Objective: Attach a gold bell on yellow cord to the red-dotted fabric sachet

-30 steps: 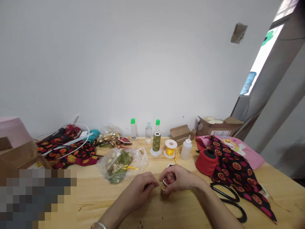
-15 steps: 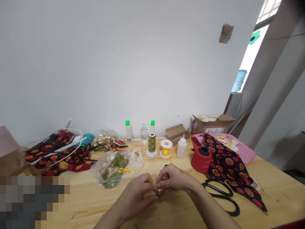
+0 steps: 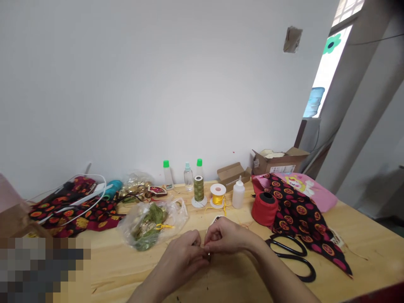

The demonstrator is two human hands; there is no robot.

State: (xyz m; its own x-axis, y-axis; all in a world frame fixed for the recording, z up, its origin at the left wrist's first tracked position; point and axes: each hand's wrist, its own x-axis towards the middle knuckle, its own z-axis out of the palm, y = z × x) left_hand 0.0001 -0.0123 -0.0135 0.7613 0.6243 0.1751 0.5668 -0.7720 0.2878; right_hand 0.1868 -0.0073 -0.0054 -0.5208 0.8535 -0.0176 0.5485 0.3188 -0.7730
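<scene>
My left hand and my right hand meet over the near middle of the wooden table, fingertips pressed together in a pinch. Between them sits a small gold bead-like object, mostly hidden by the fingers. Just beyond my right hand lies a small patterned piece. A clear plastic bag of green tassels lies left of my hands.
Behind stand a green thread spool, yellow cord spool, white squeeze bottle and green-capped bottles. A red thread cone, patterned fabric and black scissors lie right. More fabric and white cable lie left.
Both hands have closed in tighter round the small gold object, which shows less now. The view has swung slightly right, so the table things sit further left.
</scene>
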